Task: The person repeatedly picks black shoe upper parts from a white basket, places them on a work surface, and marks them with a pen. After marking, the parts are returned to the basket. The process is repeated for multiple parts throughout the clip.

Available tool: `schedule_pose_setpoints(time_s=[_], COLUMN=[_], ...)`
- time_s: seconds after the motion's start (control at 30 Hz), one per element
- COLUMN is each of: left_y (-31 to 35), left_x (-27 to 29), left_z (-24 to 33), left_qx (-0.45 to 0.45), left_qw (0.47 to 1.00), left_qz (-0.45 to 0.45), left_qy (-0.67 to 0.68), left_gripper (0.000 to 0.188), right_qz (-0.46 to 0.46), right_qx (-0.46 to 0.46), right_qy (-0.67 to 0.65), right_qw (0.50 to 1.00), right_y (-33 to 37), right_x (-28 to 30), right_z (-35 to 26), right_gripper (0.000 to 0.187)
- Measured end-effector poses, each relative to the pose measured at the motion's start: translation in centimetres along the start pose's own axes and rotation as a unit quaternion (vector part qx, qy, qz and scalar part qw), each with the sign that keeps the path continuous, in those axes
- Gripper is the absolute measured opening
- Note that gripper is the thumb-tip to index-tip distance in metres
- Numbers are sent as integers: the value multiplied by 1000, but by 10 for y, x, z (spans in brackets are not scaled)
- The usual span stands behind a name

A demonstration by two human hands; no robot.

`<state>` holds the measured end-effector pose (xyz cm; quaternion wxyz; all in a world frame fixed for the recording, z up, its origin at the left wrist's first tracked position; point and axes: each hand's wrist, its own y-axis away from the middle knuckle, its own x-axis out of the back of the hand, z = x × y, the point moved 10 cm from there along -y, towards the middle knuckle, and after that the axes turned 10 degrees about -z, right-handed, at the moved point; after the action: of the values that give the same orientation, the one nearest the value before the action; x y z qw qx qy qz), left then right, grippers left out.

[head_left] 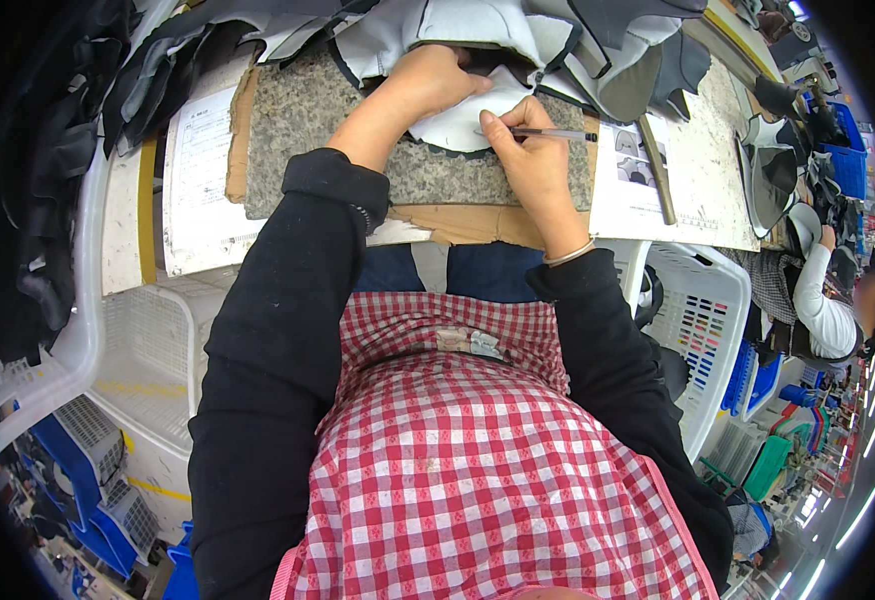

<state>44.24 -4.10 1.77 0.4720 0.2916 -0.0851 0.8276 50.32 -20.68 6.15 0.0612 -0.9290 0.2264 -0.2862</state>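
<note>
White, soft-looking cut piece of fabric or foam (468,118) lies flat on a speckled grey pad (303,140) in the middle of the desk (703,170), directly ahead of the seated person. Left hand (428,80) rests palm down on the piece's upper left part, fingers spread flat and holding nothing, just pinning it. Right hand (523,150) has its fingers pinched shut around a slim silver pen (553,133), which lies nearly level with its tip to the left, touching or just above the white piece near its right edge; cannot tell which. Brown cardboard sheet (468,222) shows under the pad's near edge. Printed paper sheets (198,170) lie to the left, another paper to the right with a long dark-handled tool (658,170) across it. Heaped grey and black cut pieces (578,50) crowd the far side of the desk. White plastic baskets (703,320) stand below, either side of the red-and-white checked apron (458,460). Another person in a white sleeve (823,305) works far right. Judgement: marking goes best with the left palm pressing close to the pen line so the soft piece cannot creep, the pen dragged lightly rather than pushed, and the wrist braced on the pad.
</note>
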Motion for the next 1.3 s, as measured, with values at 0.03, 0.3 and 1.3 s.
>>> schedule_pose_setpoints(time_s=[0.03, 0.3, 1.3], left_y=[1, 9, -44], left_x=[-1, 3, 68], left_z=[1, 8, 236], left_qx=[0, -3, -454], left_qw=[1000, 999, 774], left_qz=[-5, 26, 327], left_qy=[-2, -35, -296], left_gripper=[68, 71, 49], right_qz=[6, -19, -85], right_qx=[1, -2, -14], right_qy=[18, 26, -329], right_qw=[1000, 999, 940], right_y=[1, 1, 36], right_x=[0, -3, 22], right_z=[0, 7, 20], right_gripper=[29, 30, 20])
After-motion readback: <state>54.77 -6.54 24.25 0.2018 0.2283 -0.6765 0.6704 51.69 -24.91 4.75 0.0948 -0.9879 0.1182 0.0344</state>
